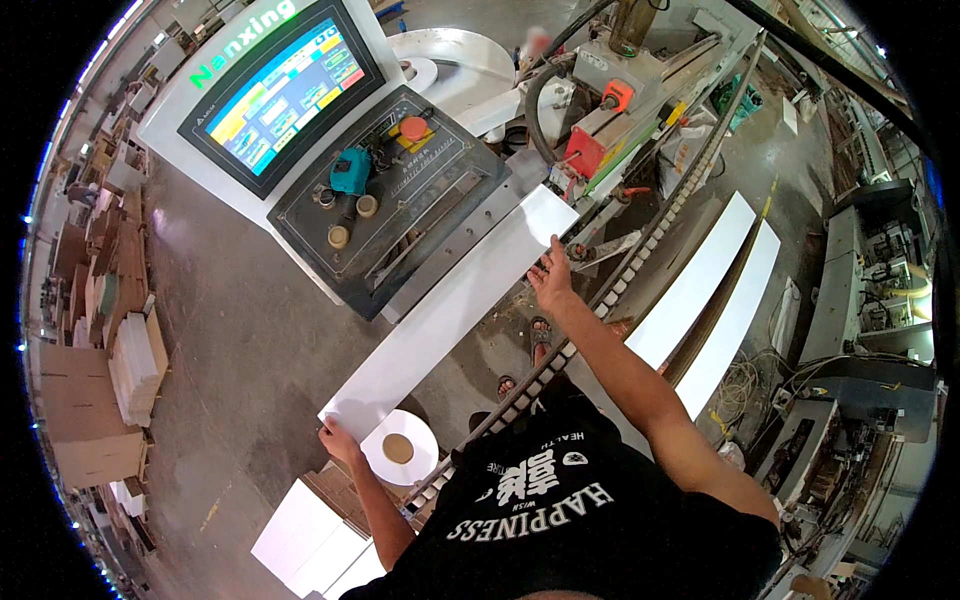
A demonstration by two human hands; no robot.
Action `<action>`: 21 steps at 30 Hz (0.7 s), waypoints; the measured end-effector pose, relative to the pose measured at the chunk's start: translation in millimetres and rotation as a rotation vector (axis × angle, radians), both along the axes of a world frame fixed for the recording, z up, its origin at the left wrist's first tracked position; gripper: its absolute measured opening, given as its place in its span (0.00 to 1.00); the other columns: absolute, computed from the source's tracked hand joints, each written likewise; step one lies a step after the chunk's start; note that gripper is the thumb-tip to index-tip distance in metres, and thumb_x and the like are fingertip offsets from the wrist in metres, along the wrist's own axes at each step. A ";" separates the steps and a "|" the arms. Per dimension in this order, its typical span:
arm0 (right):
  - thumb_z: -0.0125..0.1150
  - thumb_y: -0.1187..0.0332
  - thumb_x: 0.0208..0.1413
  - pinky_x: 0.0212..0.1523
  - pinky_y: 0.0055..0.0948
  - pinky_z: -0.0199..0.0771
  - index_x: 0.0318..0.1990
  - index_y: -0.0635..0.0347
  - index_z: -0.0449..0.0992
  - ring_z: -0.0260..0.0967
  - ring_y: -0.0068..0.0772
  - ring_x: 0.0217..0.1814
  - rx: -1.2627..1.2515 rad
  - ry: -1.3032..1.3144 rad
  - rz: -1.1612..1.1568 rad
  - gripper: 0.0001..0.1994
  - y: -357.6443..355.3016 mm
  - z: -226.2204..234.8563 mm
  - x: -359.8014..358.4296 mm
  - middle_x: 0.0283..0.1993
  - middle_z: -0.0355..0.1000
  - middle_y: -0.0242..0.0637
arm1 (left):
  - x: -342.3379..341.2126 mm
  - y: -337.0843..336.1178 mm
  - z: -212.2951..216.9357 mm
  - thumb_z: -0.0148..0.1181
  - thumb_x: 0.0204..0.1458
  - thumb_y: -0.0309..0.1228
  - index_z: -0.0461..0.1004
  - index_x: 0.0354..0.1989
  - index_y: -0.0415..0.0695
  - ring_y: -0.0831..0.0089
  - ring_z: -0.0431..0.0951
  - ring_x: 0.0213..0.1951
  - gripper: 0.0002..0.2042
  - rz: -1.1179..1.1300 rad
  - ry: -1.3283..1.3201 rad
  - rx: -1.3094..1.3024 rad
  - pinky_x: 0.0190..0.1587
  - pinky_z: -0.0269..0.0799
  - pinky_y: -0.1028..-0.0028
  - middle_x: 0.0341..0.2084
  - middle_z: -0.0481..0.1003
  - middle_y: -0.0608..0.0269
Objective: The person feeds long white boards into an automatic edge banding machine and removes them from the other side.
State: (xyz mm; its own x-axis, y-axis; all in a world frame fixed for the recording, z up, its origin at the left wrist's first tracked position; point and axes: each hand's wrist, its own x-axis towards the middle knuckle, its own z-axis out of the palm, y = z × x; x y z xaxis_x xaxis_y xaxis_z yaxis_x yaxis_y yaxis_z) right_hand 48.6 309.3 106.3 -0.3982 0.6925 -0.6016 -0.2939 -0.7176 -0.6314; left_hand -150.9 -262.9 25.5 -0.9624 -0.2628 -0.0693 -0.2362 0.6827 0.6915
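A long, narrow white board [450, 305] runs diagonally in front of me, from the lower left to the machine at the upper right. My left hand [341, 440] grips its near left corner. Further up, my right hand [552, 278] holds the long edge facing me, close to the far end, with the thumb by the top face. That far end lies next to the machine's red block [585, 152]. The board's far long edge runs beside the metal edge of the dark control console [400, 200]. Parts of my fingers are hidden under the board.
A lit screen [287, 95] rises behind the console, where a teal power tool [350, 172] lies. Below the board sits a white roll [425, 440]. A toothed rail [640, 265] crosses in front of me. White panels [690, 280] lie right; more white panels [300, 540] lie lower left.
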 end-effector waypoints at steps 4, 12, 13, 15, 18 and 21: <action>0.53 0.33 0.63 0.82 0.46 0.36 0.82 0.47 0.35 0.39 0.53 0.83 0.068 0.007 0.073 0.51 -1.2 -11.6 8.0 0.85 0.33 0.43 | 17.1 17.3 16.1 0.59 0.63 0.53 0.64 0.68 0.36 0.42 0.67 0.64 0.35 -0.242 0.208 -0.191 0.65 0.65 0.51 0.64 0.66 0.39; 0.50 0.31 0.64 0.83 0.49 0.34 0.81 0.48 0.30 0.30 0.52 0.86 0.119 0.094 0.143 0.52 -13.3 6.7 16.1 0.85 0.27 0.43 | 64.6 73.5 67.2 0.55 0.61 0.58 0.54 0.78 0.56 0.42 0.42 0.78 0.39 -0.897 0.182 -0.675 0.78 0.37 0.46 0.80 0.45 0.55; 0.52 0.31 0.63 0.83 0.49 0.35 0.81 0.49 0.30 0.30 0.52 0.86 0.113 0.106 0.142 0.53 -13.4 8.2 17.2 0.85 0.27 0.43 | 62.6 74.5 64.3 0.53 0.63 0.57 0.55 0.78 0.57 0.42 0.42 0.78 0.37 -0.897 0.192 -0.698 0.78 0.37 0.45 0.80 0.45 0.56; 0.44 0.31 0.66 0.83 0.50 0.33 0.81 0.48 0.28 0.28 0.50 0.86 0.130 0.102 0.191 0.50 -10.2 8.8 17.6 0.85 0.26 0.41 | 60.4 78.3 61.6 0.49 0.65 0.56 0.56 0.78 0.58 0.41 0.42 0.78 0.34 -0.903 0.238 -0.714 0.77 0.38 0.45 0.80 0.46 0.57; 0.40 0.31 0.67 0.82 0.50 0.32 0.81 0.46 0.26 0.27 0.49 0.87 0.150 0.104 0.241 0.48 -7.4 7.3 20.4 0.85 0.25 0.40 | 65.6 81.8 63.4 0.45 0.68 0.55 0.57 0.78 0.58 0.39 0.43 0.77 0.32 -0.897 0.310 -0.709 0.77 0.39 0.44 0.79 0.47 0.58; 0.40 0.31 0.68 0.82 0.52 0.32 0.81 0.47 0.24 0.27 0.48 0.87 0.151 0.141 0.259 0.49 -8.6 7.5 23.4 0.85 0.24 0.40 | 70.7 86.5 68.7 0.42 0.70 0.51 0.54 0.79 0.55 0.38 0.42 0.78 0.31 -0.904 0.273 -0.689 0.77 0.38 0.44 0.80 0.44 0.56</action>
